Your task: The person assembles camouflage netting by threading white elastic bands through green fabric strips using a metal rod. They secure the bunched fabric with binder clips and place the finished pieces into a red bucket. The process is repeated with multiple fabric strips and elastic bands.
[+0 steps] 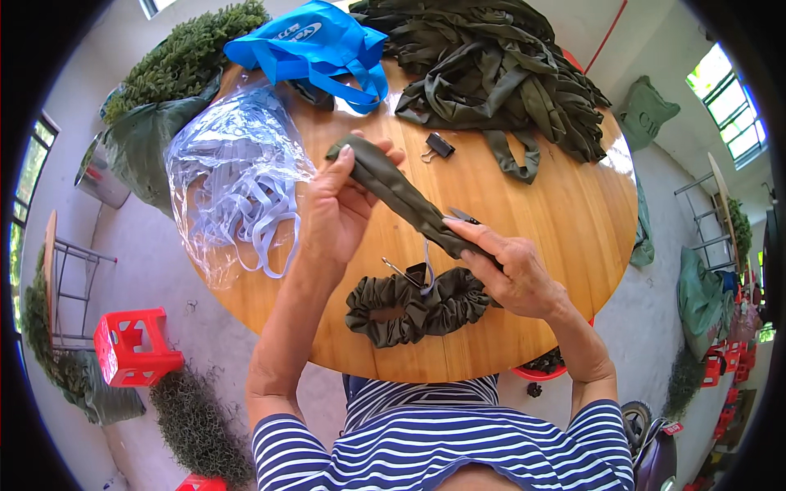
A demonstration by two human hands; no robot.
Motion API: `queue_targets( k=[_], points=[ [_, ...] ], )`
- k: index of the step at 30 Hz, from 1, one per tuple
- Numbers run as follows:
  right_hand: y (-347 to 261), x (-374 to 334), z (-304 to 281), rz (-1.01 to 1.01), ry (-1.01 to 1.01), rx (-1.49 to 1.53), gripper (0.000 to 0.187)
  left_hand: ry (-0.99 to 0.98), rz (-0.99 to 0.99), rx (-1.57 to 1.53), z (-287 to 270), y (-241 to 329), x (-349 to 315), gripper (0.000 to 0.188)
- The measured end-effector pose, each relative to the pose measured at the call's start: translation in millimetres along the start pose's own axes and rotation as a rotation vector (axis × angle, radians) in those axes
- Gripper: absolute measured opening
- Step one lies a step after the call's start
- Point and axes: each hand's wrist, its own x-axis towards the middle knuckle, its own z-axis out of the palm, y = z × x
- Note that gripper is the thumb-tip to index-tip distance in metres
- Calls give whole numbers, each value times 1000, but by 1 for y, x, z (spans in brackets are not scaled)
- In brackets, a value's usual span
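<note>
A dark green fabric tube (399,195) is stretched slantwise above the table between my two hands. My left hand (340,209) pinches its upper end between thumb and fingers. Its lower end is in my right hand (517,274), the index finger lying along the cloth. Beside that finger a dark pointed tip (463,215) shows; the rest is hidden. Below the tube lies gathered dark green fabric (417,311), bunched like a scrunchie. A black clip (417,274) sits on it with a pale elastic strip (428,258) and a thin metal piece (395,266).
A clear plastic bag (237,176) of pale elastic strips lies at the table's left. Behind are a blue bag (307,49) and a large pile of dark green fabric tubes (499,74). A black binder clip (438,146) rests on the wooden table (565,237). A red stool (135,348) stands left.
</note>
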Motion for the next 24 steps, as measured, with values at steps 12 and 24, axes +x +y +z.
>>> queue_targets(
  k=[12,24],
  points=[
    [8,9,10,197,17,250,35,41,-38,125,17,-45,-26,19],
    [4,7,6,-125,69,2,32,-62,-140,-57,6,-18,-16,29]
  ],
)
